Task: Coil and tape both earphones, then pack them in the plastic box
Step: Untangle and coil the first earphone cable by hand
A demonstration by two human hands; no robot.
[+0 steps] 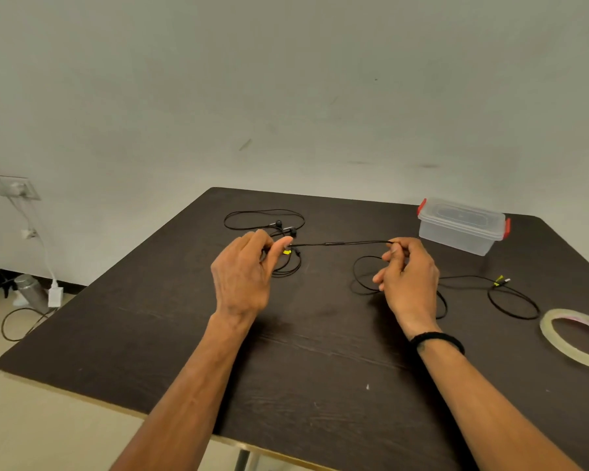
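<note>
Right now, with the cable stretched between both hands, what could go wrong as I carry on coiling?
1. The left hand holds a few small loops; a loosened grip could let them spring apart.
2. The slack beyond the right hand lies in crossing loops on the table and may knot when drawn in.
3. The second earphone lies close behind the left hand, so its cable could get caught up.

Dark wood-grain surface (320, 368) against a pale scuffed wall (286, 79) — wall socket (16, 188) at left, beige tiled floor (48, 430).
</note>
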